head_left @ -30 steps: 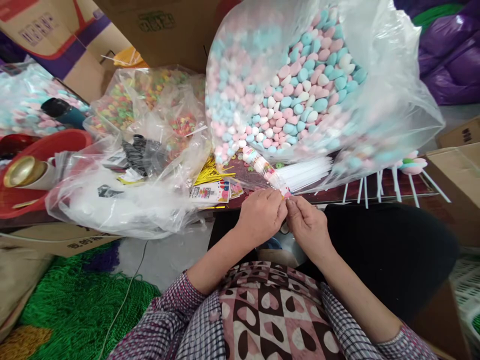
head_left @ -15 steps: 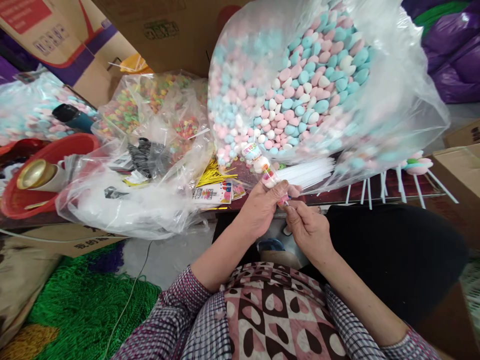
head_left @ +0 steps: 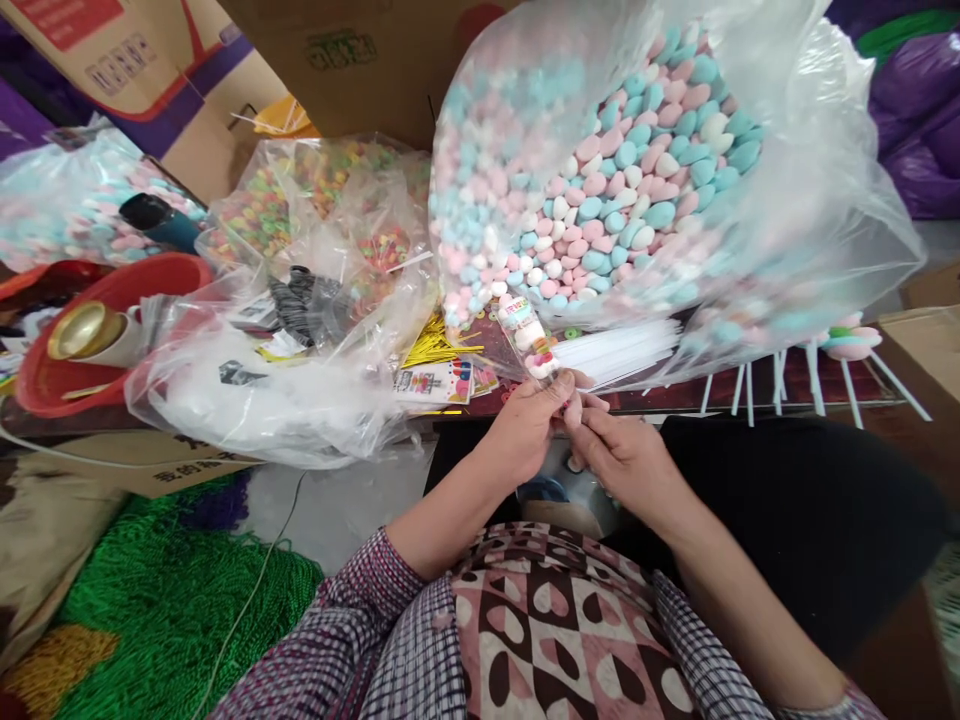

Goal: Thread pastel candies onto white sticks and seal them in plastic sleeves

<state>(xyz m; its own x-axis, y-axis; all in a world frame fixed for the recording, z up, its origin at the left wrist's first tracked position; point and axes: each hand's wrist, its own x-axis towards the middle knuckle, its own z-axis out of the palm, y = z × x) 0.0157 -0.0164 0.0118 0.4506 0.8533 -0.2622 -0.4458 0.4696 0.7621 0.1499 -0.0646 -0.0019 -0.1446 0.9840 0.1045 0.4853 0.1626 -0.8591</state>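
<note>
Candy sleeve [head_left: 529, 336] over surface [head_left: 675, 392] edge, long axis running up-left, away from body. Left hand [head_left: 525, 428] and right hand [head_left: 622, 455] both pinch near end; equally near.

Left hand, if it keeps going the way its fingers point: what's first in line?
Probably the small candy packet already in the left hand; beyond that, the white sticks under the big candy bag. Depth is unclear.
</note>
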